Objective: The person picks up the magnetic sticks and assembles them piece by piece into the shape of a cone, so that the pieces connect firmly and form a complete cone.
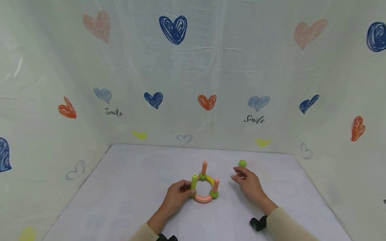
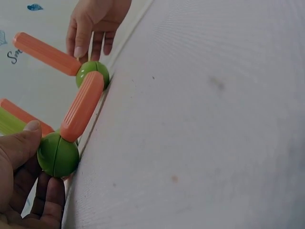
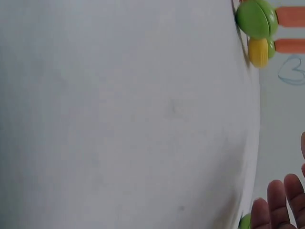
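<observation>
A ring of curved toy pieces, one of them pink (image 1: 203, 199) and one yellow (image 1: 210, 180), lies joined by green ball connectors (image 1: 214, 194). Upright from it stand a lime-green rod (image 1: 194, 182) and two orange-pink rods (image 1: 204, 167). My left hand (image 1: 176, 195) pinches the ring's left side; the left wrist view shows thumb and fingers about a green ball connector (image 2: 58, 155). To the right of the ring, my right hand (image 1: 250, 185) hovers with loosely bent fingers and nothing between them. Just beyond its fingertips is a loose green ball (image 1: 242, 163), mostly hidden in the right wrist view.
A white cloth-like table surface (image 1: 144, 177) lies beneath everything. Behind and at both sides hang pale sheets (image 1: 226, 124) printed with hearts and "Smile". A black wrist-worn device (image 1: 258, 223) shows at the right sleeve.
</observation>
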Tool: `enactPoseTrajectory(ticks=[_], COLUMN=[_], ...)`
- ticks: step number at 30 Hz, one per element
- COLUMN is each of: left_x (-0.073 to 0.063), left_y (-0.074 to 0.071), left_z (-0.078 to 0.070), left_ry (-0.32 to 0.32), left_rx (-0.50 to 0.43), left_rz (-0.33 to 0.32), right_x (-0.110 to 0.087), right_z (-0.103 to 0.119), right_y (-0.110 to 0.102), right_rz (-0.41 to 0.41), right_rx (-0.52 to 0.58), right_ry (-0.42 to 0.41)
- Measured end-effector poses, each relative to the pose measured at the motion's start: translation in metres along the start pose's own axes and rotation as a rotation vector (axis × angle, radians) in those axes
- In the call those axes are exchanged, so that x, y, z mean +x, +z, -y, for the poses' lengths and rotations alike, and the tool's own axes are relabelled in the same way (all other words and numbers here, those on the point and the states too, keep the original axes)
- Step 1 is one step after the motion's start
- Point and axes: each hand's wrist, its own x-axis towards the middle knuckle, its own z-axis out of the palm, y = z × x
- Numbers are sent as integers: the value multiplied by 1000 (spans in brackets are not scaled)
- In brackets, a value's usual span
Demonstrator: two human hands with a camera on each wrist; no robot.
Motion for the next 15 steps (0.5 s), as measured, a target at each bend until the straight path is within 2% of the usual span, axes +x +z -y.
enactPoseTrajectory(ticks=[7, 15], left_x=[0, 1], left_y=[0, 2], left_z=[2, 1], left_ry=[-12, -25], left_rx=[-13, -33], left_rz=[2, -3], right_x=[26, 47], right_z=[-12, -22], right_y=[-24, -38], right_rz=[-74, -12], right_rx=[-38, -73], right_ry=[11, 16])
